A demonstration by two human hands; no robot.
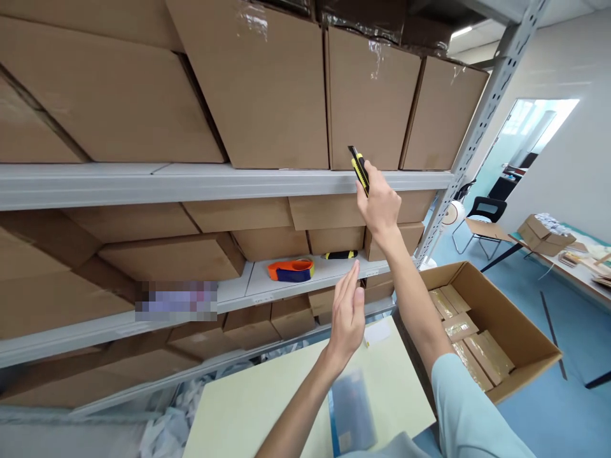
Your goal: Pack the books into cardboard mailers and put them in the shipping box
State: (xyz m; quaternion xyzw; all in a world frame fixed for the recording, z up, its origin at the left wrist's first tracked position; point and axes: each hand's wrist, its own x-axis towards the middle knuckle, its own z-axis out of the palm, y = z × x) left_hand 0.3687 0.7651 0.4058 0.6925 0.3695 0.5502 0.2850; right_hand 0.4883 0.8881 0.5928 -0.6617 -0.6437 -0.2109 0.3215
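Observation:
My right hand (379, 200) is raised to the upper shelf edge (238, 181) and is closed round a yellow and black utility knife (359, 168), its tip pointing up at the cardboard boxes (367, 102). My left hand (347, 312) hovers lower, open, fingers straight and together, holding nothing, over a pale yellow table top (267, 401). It is nearest to the middle shelf, where an orange and blue tape dispenser (291, 270) and a second yellow and black knife (340, 255) lie.
Brown cardboard boxes fill the grey metal rack on every level. An open box (520, 331) with several flat packets stands on the blue floor at right. A clear plastic bag (351, 410) lies on the table. A chair (482, 219) and a cluttered desk (568, 254) stand far right.

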